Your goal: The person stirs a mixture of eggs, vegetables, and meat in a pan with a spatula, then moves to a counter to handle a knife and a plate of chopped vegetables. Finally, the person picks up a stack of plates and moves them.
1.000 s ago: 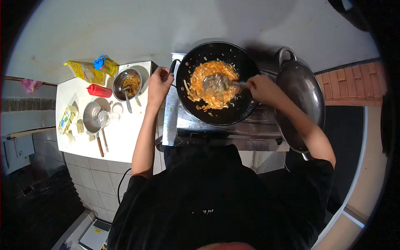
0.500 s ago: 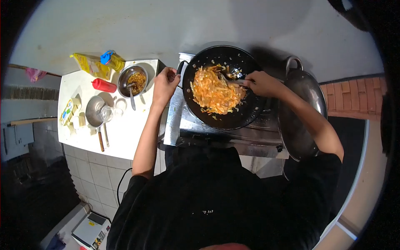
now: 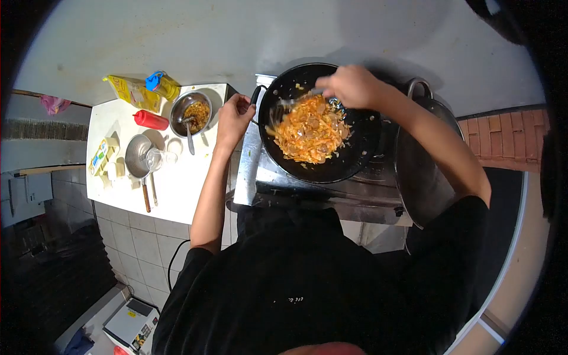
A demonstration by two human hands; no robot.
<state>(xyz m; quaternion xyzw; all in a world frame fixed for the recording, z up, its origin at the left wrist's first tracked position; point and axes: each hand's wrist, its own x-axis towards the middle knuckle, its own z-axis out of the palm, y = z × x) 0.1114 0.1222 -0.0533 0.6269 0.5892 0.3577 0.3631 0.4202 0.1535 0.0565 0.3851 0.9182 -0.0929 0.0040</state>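
Observation:
A black wok point(image 3: 361, 157) stands on the stove, holding a mix of orange and pale shredded vegetables point(image 3: 310, 133) with small brownish pieces. My left hand point(image 3: 236, 115) is closed around the wok's side handle point(image 3: 257, 94), at the left rim. Over the back of the wok, my right hand point(image 3: 352, 87) grips a metal spatula point(image 3: 289, 102). Its head is smeared by motion and reaches the left edge of the food; most of its handle is hidden by the hand.
Right of the wok is a large metal pan point(image 3: 429, 157). On the white table point(image 3: 183, 204) are a bowl with a spoon point(image 3: 192, 115), a red squeeze bottle point(image 3: 151, 120), a saucepan point(image 3: 137, 157), a yellow bag point(image 3: 130, 92) and a blue-capped bottle point(image 3: 163, 86).
My right hand has moved up and left, swinging the spatula from the middle of the food to its left side. The food has shifted. My left hand keeps its hold on the handle.

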